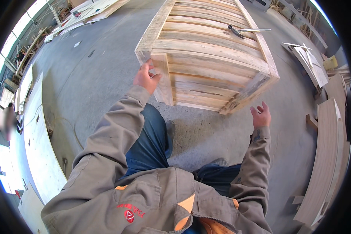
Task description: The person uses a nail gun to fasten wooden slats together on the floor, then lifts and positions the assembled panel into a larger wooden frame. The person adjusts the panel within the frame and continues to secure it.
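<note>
Now, with your left hand (145, 78) gripping the near left corner of the wooden crate (208, 54) on the concrete floor (93, 78) before you, bring your empty, spread right hand (261, 115) to the right corner before shifting it.

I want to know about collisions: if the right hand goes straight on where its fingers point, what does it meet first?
Probably the near right corner of the pale slatted wooden crate; the right hand is open just short of it, though depth is unclear.
</note>
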